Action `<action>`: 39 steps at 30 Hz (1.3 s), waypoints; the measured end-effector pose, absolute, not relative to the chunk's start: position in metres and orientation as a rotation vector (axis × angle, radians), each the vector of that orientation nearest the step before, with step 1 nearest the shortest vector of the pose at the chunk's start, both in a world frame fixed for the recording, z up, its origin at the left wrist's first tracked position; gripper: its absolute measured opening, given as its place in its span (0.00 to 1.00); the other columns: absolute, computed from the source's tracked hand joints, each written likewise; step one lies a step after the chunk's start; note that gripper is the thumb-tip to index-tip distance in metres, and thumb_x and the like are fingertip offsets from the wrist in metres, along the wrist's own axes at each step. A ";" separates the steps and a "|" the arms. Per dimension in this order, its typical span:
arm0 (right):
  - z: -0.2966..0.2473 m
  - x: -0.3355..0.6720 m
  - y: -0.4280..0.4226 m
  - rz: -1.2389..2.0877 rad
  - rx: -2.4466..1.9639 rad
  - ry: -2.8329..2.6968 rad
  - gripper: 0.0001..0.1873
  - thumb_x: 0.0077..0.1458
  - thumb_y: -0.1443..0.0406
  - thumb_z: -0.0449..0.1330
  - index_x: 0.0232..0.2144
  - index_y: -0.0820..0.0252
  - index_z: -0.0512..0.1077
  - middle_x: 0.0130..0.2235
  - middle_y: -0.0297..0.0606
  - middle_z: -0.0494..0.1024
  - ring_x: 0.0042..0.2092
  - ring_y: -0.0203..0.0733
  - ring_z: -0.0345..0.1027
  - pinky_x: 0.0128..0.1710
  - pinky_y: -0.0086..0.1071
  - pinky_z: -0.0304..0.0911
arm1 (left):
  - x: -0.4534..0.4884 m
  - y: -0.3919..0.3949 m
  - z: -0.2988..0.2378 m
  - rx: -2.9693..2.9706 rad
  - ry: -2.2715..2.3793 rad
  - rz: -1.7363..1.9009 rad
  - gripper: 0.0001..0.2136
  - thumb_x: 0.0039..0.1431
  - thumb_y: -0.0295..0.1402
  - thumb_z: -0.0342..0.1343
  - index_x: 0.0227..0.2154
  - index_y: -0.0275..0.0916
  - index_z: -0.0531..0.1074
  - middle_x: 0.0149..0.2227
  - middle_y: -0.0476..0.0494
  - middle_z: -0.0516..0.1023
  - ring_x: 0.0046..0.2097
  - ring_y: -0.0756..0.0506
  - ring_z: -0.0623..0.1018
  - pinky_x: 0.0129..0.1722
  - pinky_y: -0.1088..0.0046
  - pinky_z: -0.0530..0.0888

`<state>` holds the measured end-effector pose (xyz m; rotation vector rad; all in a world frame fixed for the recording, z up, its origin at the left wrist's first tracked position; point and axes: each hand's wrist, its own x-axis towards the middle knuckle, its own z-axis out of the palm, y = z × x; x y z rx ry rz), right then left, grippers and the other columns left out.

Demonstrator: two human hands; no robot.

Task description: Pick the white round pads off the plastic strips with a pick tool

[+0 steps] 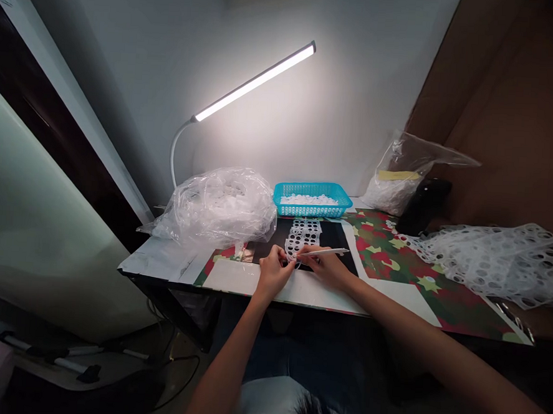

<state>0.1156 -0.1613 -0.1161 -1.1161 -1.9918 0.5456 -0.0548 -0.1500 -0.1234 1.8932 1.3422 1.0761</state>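
On a black mat (275,232) lies a white sheet with rows of round holes (304,232). My left hand (273,272) is closed in a pinch at the sheet's near-left edge. My right hand (331,270) is closed around a slim white pen-like tool (325,252), whose pointed end sticks out to the right. The fingertips of both hands nearly meet at the sheet's near end. They hide the tool's other end and any small piece between them.
Behind the mat stands a blue basket (312,210) holding small white pieces. A clear plastic bag (220,207) bulges at left under a lit lamp (256,84). Perforated white sheets (493,258) are heaped at right, near a dark object (424,206) and another bag (393,183).
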 end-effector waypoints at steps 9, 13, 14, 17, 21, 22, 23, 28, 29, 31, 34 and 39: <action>-0.121 0.112 -0.158 0.604 -1.105 -1.879 0.17 0.58 0.53 0.51 0.29 0.59 0.70 0.28 0.35 0.71 0.29 0.37 0.62 0.29 0.30 0.56 | -0.056 -0.149 -0.125 1.906 1.330 1.063 0.11 0.48 0.30 0.57 0.25 0.40 0.56 0.25 0.55 0.68 0.26 0.52 0.65 0.30 0.77 0.59; -0.126 0.112 -0.153 0.620 -1.084 -1.845 0.18 0.58 0.52 0.51 0.28 0.59 0.69 0.28 0.35 0.70 0.30 0.38 0.62 0.29 0.31 0.56 | -0.056 -0.148 -0.125 1.908 1.327 1.054 0.11 0.48 0.30 0.56 0.25 0.40 0.57 0.27 0.54 0.71 0.26 0.52 0.66 0.30 0.77 0.59; -0.127 0.112 -0.153 0.622 -1.079 -1.838 0.18 0.58 0.52 0.51 0.28 0.59 0.69 0.28 0.36 0.70 0.30 0.38 0.62 0.29 0.31 0.57 | -0.056 -0.148 -0.125 1.908 1.326 1.051 0.10 0.48 0.30 0.56 0.25 0.40 0.57 0.27 0.54 0.71 0.26 0.52 0.66 0.30 0.77 0.59; -0.126 0.112 -0.152 0.604 -1.086 -1.816 0.19 0.58 0.51 0.51 0.28 0.59 0.69 0.28 0.36 0.70 0.30 0.39 0.61 0.28 0.31 0.57 | -0.057 -0.150 -0.125 1.912 1.320 1.040 0.10 0.48 0.29 0.55 0.25 0.40 0.56 0.28 0.54 0.73 0.26 0.52 0.66 0.30 0.77 0.59; -0.125 0.113 -0.151 0.556 -1.095 -1.767 0.19 0.58 0.51 0.51 0.27 0.59 0.69 0.27 0.36 0.69 0.29 0.39 0.61 0.27 0.32 0.56 | -0.057 -0.153 -0.123 1.917 1.316 1.031 0.11 0.48 0.27 0.55 0.25 0.40 0.56 0.28 0.55 0.73 0.26 0.53 0.66 0.30 0.77 0.60; -0.125 0.113 -0.151 0.559 -1.088 -1.758 0.19 0.58 0.51 0.51 0.27 0.59 0.69 0.27 0.36 0.69 0.29 0.39 0.61 0.27 0.32 0.57 | -0.057 -0.154 -0.123 1.916 1.320 1.031 0.11 0.48 0.27 0.55 0.25 0.40 0.55 0.27 0.55 0.73 0.25 0.53 0.66 0.30 0.77 0.60; -0.125 0.113 -0.151 0.572 -1.079 -1.755 0.19 0.57 0.51 0.51 0.27 0.59 0.69 0.27 0.36 0.70 0.29 0.39 0.62 0.27 0.31 0.57 | -0.057 -0.155 -0.123 1.915 1.326 1.033 0.11 0.48 0.27 0.55 0.25 0.40 0.56 0.27 0.55 0.73 0.25 0.53 0.66 0.30 0.77 0.60; -0.127 0.114 -0.151 0.678 -1.046 -1.773 0.16 0.55 0.53 0.55 0.29 0.59 0.72 0.29 0.37 0.72 0.32 0.40 0.65 0.27 0.31 0.62 | -0.052 -0.154 -0.121 1.898 1.407 1.079 0.10 0.48 0.29 0.57 0.27 0.40 0.58 0.28 0.54 0.71 0.27 0.51 0.69 0.32 0.76 0.61; -0.127 0.114 -0.151 0.692 -1.044 -1.773 0.16 0.54 0.53 0.56 0.29 0.59 0.72 0.30 0.37 0.73 0.32 0.40 0.66 0.28 0.31 0.63 | -0.051 -0.154 -0.121 1.891 1.430 1.089 0.10 0.49 0.30 0.58 0.27 0.40 0.59 0.28 0.54 0.71 0.28 0.51 0.70 0.33 0.75 0.61; -0.126 0.114 -0.153 0.705 -1.048 -1.770 0.16 0.54 0.52 0.56 0.29 0.59 0.72 0.30 0.38 0.73 0.33 0.41 0.67 0.29 0.32 0.64 | -0.048 -0.153 -0.120 1.873 1.471 1.102 0.11 0.48 0.33 0.59 0.28 0.40 0.60 0.28 0.53 0.71 0.28 0.50 0.71 0.35 0.73 0.62; -0.124 0.113 -0.155 0.705 -1.063 -1.778 0.16 0.54 0.53 0.56 0.28 0.59 0.71 0.29 0.37 0.73 0.32 0.41 0.67 0.29 0.31 0.64 | -0.045 -0.152 -0.119 1.842 1.509 1.104 0.13 0.48 0.35 0.60 0.29 0.40 0.60 0.29 0.52 0.73 0.30 0.48 0.74 0.37 0.71 0.62; -0.120 0.111 -0.158 0.698 -1.073 -1.786 0.15 0.54 0.54 0.55 0.27 0.58 0.71 0.29 0.36 0.73 0.31 0.39 0.67 0.29 0.31 0.63 | -0.044 -0.153 -0.117 1.801 1.520 1.090 0.13 0.48 0.36 0.60 0.30 0.40 0.60 0.29 0.50 0.76 0.34 0.46 0.77 0.38 0.71 0.64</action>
